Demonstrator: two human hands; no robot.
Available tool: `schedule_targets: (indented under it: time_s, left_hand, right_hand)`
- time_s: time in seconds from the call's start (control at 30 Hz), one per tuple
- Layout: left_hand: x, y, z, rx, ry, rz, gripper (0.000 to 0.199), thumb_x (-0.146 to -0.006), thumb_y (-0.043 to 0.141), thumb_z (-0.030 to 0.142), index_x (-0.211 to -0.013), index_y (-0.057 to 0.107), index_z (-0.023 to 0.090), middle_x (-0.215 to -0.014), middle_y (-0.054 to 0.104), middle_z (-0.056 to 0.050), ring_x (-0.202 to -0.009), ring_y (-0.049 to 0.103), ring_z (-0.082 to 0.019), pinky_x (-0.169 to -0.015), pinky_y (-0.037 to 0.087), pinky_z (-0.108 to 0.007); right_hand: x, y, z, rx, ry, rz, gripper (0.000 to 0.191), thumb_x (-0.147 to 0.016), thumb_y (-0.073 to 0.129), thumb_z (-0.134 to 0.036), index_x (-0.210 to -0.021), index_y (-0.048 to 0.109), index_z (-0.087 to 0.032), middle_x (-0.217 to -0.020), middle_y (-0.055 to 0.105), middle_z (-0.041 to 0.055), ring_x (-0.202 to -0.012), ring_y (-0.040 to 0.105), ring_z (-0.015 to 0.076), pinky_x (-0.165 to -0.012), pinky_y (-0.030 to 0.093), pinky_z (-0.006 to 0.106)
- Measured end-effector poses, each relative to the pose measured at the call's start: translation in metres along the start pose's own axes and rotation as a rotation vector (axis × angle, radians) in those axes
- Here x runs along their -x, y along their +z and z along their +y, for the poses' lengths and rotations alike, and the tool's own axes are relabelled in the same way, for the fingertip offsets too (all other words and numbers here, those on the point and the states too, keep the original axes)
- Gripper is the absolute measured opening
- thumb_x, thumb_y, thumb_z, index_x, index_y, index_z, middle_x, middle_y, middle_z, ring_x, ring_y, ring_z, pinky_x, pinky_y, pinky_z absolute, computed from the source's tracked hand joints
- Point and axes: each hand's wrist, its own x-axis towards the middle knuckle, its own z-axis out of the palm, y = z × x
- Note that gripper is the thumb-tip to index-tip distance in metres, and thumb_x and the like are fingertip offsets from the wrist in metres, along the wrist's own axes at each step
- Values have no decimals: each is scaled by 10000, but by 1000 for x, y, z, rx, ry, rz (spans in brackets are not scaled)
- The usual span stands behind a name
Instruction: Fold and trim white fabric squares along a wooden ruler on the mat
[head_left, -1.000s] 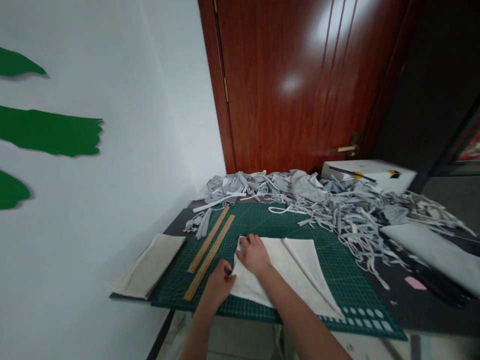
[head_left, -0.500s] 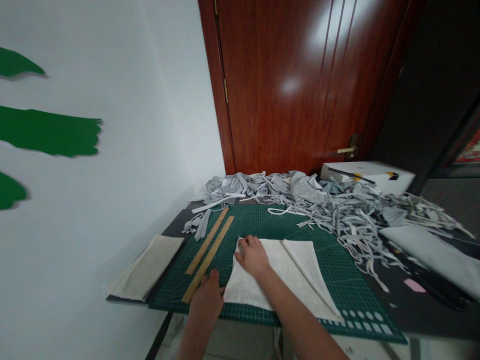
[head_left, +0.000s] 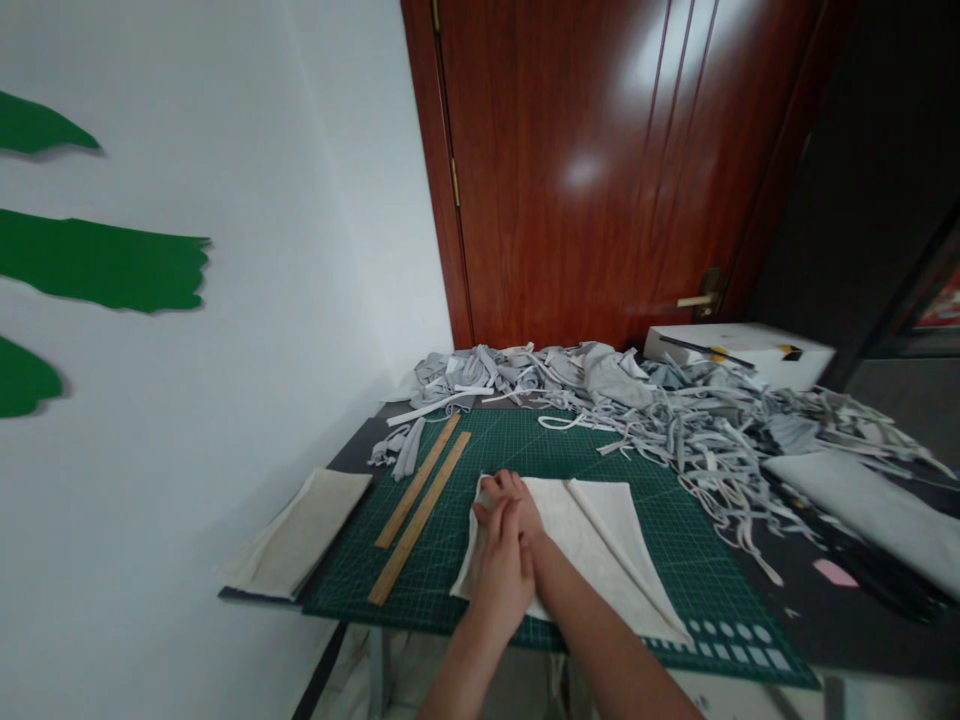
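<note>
Left hand [head_left: 501,568] and right hand [head_left: 525,499], loosely extended, gripping nothing, apparently smooth the cloth [head_left: 579,532] beneath, needing even pressure next.

One cutting mat [head_left: 517,437]. On or above it: two wooden rulers [head_left: 421,520], one cream cloth [head_left: 577,530], two hands [head_left: 504,562]. Left: one folded cloth [head_left: 304,535], three green wall decals [head_left: 101,263]. Right: one pink piece [head_left: 835,572]. Beyond: one white box [head_left: 791,365], one door [head_left: 562,240].

Along the near edge of the mat [head_left: 667,560], the left hand [head_left: 501,565] hides part of the right hand [head_left: 529,514], both cover some cloth [head_left: 594,565], the forearms [head_left: 600,640] run out of view, and dark things [head_left: 889,575] toward the table's [head_left: 814,625] right end are too blurred to tell
</note>
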Motion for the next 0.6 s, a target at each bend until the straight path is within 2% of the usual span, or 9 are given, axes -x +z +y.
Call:
schedule_targets:
  time_s: [0.13,0.3,0.5,0.6]
  left_hand:
    - [0,-3,-12,30,-4,-47,503,-901,335,158,-1401,279,164,-1495,254,-128,-1408,154,-245,-1130,228,-483]
    - [6,-9,-21,-25,-22,-216,580,-954,286,317,-1474,84,156,-1543,129,-132,-1412,10,-247,-1133,182,-511]
    - [8,-11,-17,-160,-48,-270,609,-955,256,355,-1475,60,106,-1533,77,-160,-1405,54,-240,-1124,226,-478]
    - [11,-11,-15,-239,-65,-292,624,-947,267,368,-1471,87,80,-1513,160,-177,-1396,156,-246,-1107,266,-466]
  right_hand:
    - [0,1,-2,-11,25,8,259,-890,474,-347,-1092,589,-232,-1061,547,78,-982,460,221,-889,354,334]
    - [1,1,-2,-43,16,9,297,-900,447,-344,-1123,585,-205,-1072,548,96,-979,452,228,-906,341,337]
    - [-1,-2,8,-100,-24,-17,302,-877,472,-241,-1145,610,-237,-1067,575,60,-974,476,195,-898,342,283]
    - [-1,-2,14,-125,-40,-22,344,-853,490,-204,-1171,611,-254,-1079,585,44,-980,493,182,-890,349,261]
